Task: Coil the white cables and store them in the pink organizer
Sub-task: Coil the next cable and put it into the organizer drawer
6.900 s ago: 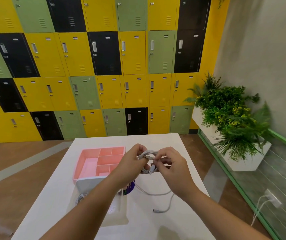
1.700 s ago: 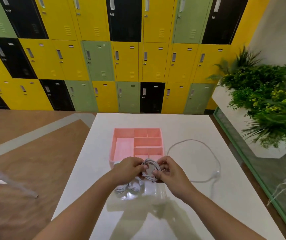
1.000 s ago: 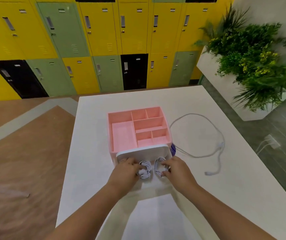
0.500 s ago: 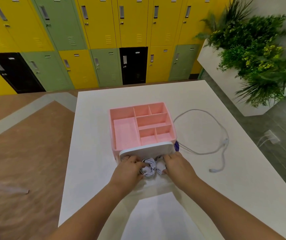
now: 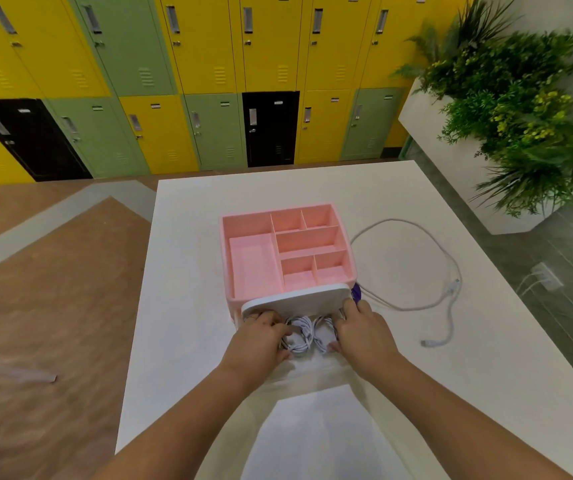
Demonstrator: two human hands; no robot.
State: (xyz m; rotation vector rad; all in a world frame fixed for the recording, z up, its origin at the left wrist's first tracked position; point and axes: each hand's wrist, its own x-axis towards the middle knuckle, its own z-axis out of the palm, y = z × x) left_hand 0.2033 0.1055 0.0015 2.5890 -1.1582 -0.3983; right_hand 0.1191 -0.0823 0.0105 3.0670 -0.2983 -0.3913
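Two coiled white cables (image 5: 300,336) lie side by side against the near end of the pink plastic organizer (image 5: 227,265). The left hand (image 5: 261,337) grips one coil and the right hand (image 5: 364,334) grips the other. One loose white cable (image 5: 432,342) lies on the white surface (image 5: 191,237).

No text, number or brand can be read from my viewpoint. The lockers (image 5: 209,64) beyond the far edge of the bench (image 5: 188,237) carry small plates (image 5: 155,106) on their doors, and whatever is printed there is too small and blurred to make out. The purple object (image 5: 356,292) at the near right corner of the pink organizer (image 5: 254,265) shows no legible print. The organizer's white drawer front (image 5: 295,299) appears unmarked. So do the coiled white cables (image 5: 300,336) held in my left hand (image 5: 257,341) and right hand (image 5: 364,334).
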